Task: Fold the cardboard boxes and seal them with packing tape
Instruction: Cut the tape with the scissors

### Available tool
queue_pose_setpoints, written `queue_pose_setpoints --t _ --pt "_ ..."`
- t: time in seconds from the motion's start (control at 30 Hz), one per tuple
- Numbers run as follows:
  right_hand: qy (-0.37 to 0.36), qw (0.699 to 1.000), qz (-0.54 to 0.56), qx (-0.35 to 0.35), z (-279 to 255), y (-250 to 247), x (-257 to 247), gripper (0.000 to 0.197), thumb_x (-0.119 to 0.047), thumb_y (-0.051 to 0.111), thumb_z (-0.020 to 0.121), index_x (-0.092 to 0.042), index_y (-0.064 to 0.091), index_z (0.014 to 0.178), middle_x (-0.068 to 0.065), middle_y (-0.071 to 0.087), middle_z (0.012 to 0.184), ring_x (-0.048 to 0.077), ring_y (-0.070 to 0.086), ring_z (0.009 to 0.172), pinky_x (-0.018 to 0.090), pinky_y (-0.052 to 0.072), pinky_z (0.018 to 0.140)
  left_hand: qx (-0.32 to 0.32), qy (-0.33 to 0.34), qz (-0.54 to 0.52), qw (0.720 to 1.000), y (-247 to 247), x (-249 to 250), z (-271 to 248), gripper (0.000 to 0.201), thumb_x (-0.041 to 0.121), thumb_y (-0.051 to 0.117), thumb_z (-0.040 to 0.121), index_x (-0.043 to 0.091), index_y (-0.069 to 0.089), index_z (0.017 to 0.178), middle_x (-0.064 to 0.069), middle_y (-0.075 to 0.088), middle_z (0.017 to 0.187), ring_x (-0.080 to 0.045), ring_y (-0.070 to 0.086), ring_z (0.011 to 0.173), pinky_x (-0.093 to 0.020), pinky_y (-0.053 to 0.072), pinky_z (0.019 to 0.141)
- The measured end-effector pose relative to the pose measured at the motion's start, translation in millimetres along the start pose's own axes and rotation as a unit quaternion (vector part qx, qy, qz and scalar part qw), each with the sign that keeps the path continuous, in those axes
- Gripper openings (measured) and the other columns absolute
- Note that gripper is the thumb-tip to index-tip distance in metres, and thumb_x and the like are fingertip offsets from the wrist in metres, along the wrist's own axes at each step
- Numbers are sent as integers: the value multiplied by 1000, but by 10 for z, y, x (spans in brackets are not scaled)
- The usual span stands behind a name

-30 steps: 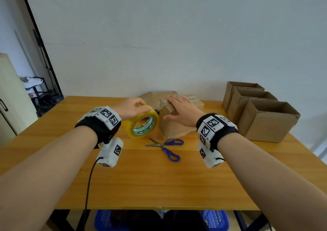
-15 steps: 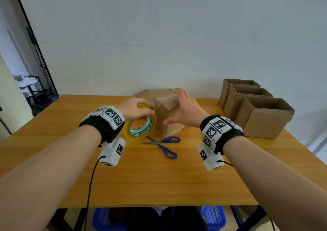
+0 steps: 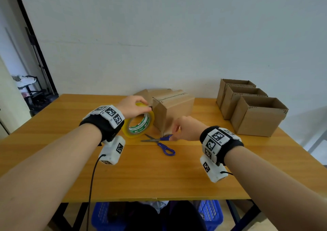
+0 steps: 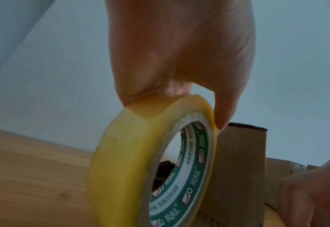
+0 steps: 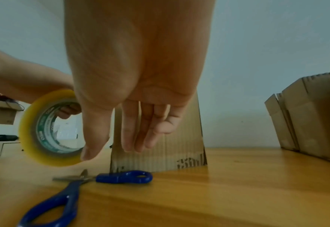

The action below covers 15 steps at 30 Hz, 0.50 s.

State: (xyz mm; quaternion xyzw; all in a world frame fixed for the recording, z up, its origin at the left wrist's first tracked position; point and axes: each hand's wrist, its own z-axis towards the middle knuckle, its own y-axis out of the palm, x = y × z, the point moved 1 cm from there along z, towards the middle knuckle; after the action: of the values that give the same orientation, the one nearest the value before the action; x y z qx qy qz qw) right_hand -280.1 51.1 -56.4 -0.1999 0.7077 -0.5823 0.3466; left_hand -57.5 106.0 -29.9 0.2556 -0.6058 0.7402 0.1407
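Observation:
A closed cardboard box (image 3: 174, 111) stands at the middle back of the wooden table (image 3: 159, 177), with tape along its top seam. My left hand (image 3: 131, 107) grips a yellow roll of packing tape (image 3: 138, 124) from above and holds it upright against the box's left face (image 4: 237, 176). The roll (image 4: 150, 161) has a green printed core. My right hand (image 3: 187, 128) hovers low in front of the box, fingers (image 5: 138, 130) straight and pointing down, holding nothing. Blue-handled scissors (image 3: 161, 142) lie open on the table just below it (image 5: 121, 179).
Three open-topped cardboard boxes (image 3: 256, 114) stand in a row at the table's right back. More flat cardboard (image 3: 146, 93) lies behind the closed box. Blue baskets (image 3: 210, 213) sit under the table. A doorway with a dark rack (image 3: 30, 89) is at the far left.
My right hand has left the box's top and side and dropped down in front of it, above the scissors. The box has turned a little. The left hand keeps the tape roll against the box.

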Motion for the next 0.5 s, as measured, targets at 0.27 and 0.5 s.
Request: queue_pose_setpoints --t 0.27,0.5 --pt "19 995 -64 -76 15 165 -85 65 -59 71 72 -9 62 112 4 66 106 24 62 95 38 53 85 5 2 11 1000 -15 45 -9 41 41 65 85 18 61 118 -1 57 129 -19 48 122 -30 36 98" --pt "21 991 -87 -99 57 190 -206 38 -40 69 83 -12 52 65 0 49 61 23 51 64 35 46 64 9 -2 -1 1000 30 31 -9 44 41 67 83 18 61 120 -2 55 133 -19 47 126 -35 38 104"
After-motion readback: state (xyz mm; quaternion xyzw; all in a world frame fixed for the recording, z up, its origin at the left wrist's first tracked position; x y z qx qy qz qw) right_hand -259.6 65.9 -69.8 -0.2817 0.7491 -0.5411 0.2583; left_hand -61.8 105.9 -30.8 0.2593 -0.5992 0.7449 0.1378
